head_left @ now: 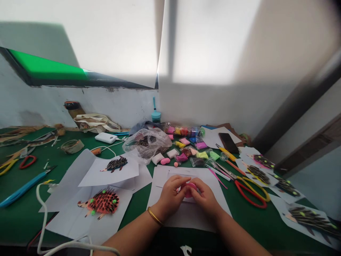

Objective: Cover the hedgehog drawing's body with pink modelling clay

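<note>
Both of my hands meet over a white sheet of paper [157, 199] on the green table. Between them is a lump of pink modelling clay [190, 192], partly covered by fingers. My left hand [172, 193], with a gold bangle at its wrist, is closed on the clay from the left. From the right, my right hand [204, 196] presses its thumb and fingers on the same lump. Beyond the sheet lie a pink clay piece [165, 161], a small peach ball [176, 164] and several bagged clay colours [201, 155].
Scissors with red and yellow handles [250, 199] lie right of the paper, near hedgehog pictures [258, 174]. More hedgehog pictures [103, 202] are at left, crossed by a white cable [39, 213]. A plastic bag [147, 144], power bank [106, 138] and phone [228, 142] sit farther back.
</note>
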Demonstrator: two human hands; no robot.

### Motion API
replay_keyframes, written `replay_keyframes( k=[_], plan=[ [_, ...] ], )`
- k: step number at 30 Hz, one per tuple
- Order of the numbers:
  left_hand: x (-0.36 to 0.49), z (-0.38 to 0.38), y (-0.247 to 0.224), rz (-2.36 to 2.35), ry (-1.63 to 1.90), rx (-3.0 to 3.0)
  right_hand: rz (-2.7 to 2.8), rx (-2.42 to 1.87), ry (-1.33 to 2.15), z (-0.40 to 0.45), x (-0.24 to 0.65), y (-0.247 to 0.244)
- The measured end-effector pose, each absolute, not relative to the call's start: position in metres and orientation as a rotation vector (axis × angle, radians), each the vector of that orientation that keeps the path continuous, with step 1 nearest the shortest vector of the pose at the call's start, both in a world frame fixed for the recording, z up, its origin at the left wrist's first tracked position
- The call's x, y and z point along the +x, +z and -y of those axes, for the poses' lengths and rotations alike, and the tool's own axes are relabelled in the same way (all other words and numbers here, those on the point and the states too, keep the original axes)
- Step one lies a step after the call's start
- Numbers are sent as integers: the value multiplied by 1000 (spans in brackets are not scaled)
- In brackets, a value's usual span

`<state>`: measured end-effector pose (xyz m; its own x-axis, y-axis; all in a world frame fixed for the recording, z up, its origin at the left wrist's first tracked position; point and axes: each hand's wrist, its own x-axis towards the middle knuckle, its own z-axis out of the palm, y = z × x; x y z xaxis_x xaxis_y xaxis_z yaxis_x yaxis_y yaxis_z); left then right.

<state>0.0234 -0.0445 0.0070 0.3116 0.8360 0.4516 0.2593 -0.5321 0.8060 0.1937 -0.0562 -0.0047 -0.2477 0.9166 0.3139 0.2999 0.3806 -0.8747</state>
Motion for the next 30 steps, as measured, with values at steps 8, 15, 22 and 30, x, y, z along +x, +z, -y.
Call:
replay_keyframes(
  k=[8,15,22,30],
  plan=[
    [24,45,6,-969,1216,1850,1705,-1083,911,56,194,-8],
    [23,41,6,-1027,1212,1766,1725,-1092,876,57,194,-6],
    [24,41,7,-1039,1193,1730,1722,-1114,876,56,193,-5],
    [25,41,7,-1011,1206,1714,1687,-1116,882,57,192,-2]
  ],
)
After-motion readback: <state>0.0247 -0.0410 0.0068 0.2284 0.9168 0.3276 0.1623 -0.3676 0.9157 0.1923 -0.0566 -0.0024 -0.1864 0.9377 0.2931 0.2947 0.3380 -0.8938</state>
